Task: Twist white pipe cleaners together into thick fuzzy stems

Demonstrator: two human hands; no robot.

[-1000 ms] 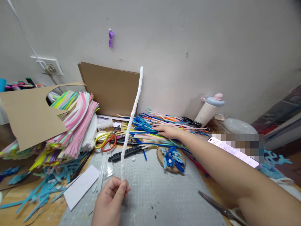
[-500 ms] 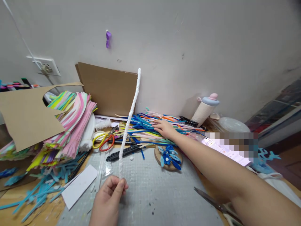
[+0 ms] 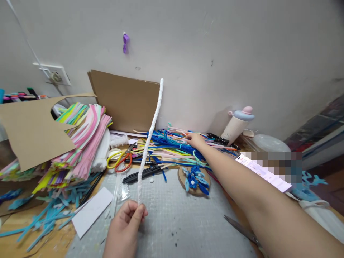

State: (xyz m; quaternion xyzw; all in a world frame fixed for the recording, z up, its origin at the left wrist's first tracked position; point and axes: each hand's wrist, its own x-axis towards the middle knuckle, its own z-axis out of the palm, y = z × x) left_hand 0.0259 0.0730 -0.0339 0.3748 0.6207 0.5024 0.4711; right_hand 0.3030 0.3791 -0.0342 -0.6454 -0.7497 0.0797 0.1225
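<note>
My left hand (image 3: pixel 126 225) pinches the lower end of a long white pipe cleaner (image 3: pixel 150 136), which stands nearly upright in front of me above the grey cutting mat (image 3: pixel 172 222). My right hand (image 3: pixel 196 140) is stretched far forward, fingers closed in among a loose pile of blue, pink and orange pipe cleaners (image 3: pixel 172 145) near the wall; what they grip is hidden. A small blue pipe-cleaner flower (image 3: pixel 195 179) lies on a round wooden disc below my right forearm.
A thick stack of pastel pipe cleaners (image 3: pixel 80 139) and cardboard pieces (image 3: pixel 32 129) lie at left. Yellow-and-red scissors (image 3: pixel 120 159), black pens (image 3: pixel 142 173), a white card (image 3: pixel 92 211) and metal scissors (image 3: pixel 242 229) lie around the mat. A bottle (image 3: pixel 238 123) stands by the wall.
My right hand has moved farther back and right across the pipe-cleaner pile, its fingers curling in. My left hand and the white pipe cleaner have stayed in place.
</note>
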